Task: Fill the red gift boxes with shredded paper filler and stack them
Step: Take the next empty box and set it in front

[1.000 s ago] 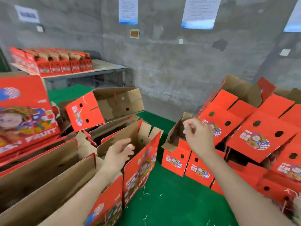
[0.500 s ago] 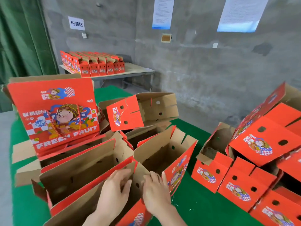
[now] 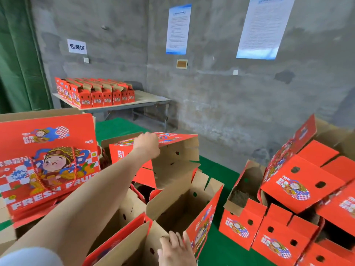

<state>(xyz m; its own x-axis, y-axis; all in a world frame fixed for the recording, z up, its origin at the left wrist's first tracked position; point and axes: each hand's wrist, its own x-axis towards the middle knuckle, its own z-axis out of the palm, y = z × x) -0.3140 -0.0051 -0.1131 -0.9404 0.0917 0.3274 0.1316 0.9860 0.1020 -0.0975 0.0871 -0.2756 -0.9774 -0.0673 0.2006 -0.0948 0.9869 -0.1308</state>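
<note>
The tipped box (image 3: 176, 150) lies on its side at the middle of the bench, mouth toward us, and the left hand (image 3: 147, 145) reaches out to it, fingers curled over its upper red panel. Just in front stands an open box (image 3: 178, 206), upright with its flaps up. The right hand (image 3: 175, 250) rests at its near corner, fingers fairly straight and gripping nothing. To the right another red box (image 3: 238, 227) holds a nest of greyish shredded paper filler (image 3: 239, 198), and beyond it a loose pile of red boxes (image 3: 299, 185) leans at odd angles.

All of it sits on a green cloth (image 3: 219, 246) flecked with stray shreds. At the left a stack of flat printed panels (image 3: 48, 160) is propped up, showing a cartoon figure and "FRESH FRUIT". Farther back a grey table (image 3: 149, 99) carries a neat row of boxes (image 3: 96, 93). The concrete wall (image 3: 230, 102) is rough and blotchy, hung with posted sheets (image 3: 178, 28) and a small white sign (image 3: 77, 47); a green curtain (image 3: 17, 64) falls in folds at the left.

The boxes are corrugated card, raw brown inside, glossy red outside, punched with small oval holes.
</note>
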